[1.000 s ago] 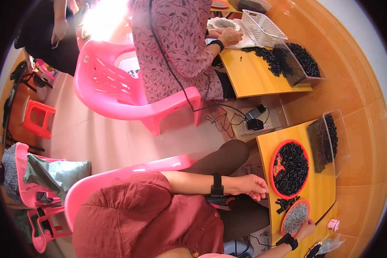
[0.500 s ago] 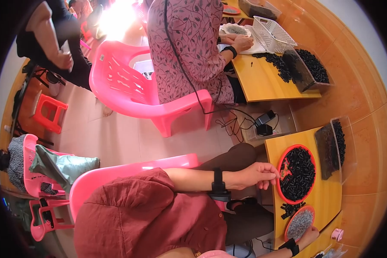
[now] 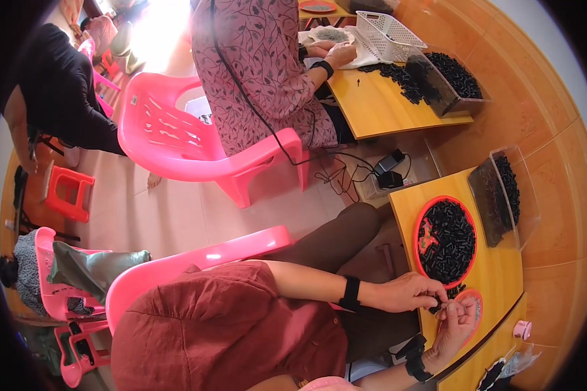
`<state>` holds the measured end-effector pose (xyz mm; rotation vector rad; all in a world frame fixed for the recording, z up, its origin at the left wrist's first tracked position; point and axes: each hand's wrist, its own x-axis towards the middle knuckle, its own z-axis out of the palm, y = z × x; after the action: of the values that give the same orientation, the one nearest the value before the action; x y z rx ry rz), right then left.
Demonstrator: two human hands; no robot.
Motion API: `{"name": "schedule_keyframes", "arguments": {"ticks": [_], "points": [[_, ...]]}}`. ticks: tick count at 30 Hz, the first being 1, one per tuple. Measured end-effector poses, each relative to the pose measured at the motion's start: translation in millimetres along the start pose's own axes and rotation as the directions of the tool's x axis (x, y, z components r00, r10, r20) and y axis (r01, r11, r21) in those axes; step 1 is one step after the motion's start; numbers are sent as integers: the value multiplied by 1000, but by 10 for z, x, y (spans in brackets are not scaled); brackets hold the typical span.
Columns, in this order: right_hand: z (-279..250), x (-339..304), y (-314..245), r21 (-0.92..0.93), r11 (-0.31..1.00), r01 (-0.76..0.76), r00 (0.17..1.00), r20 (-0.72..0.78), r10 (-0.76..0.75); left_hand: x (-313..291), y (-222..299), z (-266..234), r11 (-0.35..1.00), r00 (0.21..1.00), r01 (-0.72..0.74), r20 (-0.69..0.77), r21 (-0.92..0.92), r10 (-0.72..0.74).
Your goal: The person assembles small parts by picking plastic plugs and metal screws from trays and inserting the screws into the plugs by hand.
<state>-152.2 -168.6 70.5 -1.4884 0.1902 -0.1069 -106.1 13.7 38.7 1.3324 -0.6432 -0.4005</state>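
From the head camera's view, I saw the left hand (image 3: 413, 292) reaching over the edge of the yellow wooden table (image 3: 496, 277), its thumb and forefinger drawn close together. The right hand (image 3: 454, 328) was raised to meet it, fingers curled and fingertips gathered just beside the left ones. Whether either hand was clamped on a piece I could not tell; the spot between the fingertips was too small to make out.

Two round containers sat by the hands. The larger, one red plastic tray (image 3: 428, 240), was heaped with short black cylindrical pieces (image 3: 451, 244), far too many to count. The smaller, one orange plastic dish (image 3: 480, 320), held fine grey bits and was partly covered by the right hand. One small loose heap of black pieces (image 3: 458, 290) lay between the two, near the fingertips. Behind the tray stood one clear rectangular plastic box (image 3: 486, 208) of black pieces, and one small pink container (image 3: 522, 330) sat farther along.

Each wrist wore one black band. At the next table, one co-worker's two hands (image 3: 331, 55) were close together near one white perforated plastic basket (image 3: 391, 39).
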Motion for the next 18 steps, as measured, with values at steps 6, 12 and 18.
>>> {"name": "schedule_keyframes", "arguments": {"ticks": [6, 12, 18], "points": [[158, 52, 30, -62, 998, -26, 995, 99, 33, -15, -71, -13, 988, 985, -134, -116, -76, 125], [229, 65, 37, 6, 997, -71, 990, 120, 70, -31, -60, -145, 986, 984, -163, -69, 31, 165], [325, 220, 128, 1, 999, -39, 995, 95, 39, -67, 2, -244, 936, 913, -268, -250, 227, 322]]}}
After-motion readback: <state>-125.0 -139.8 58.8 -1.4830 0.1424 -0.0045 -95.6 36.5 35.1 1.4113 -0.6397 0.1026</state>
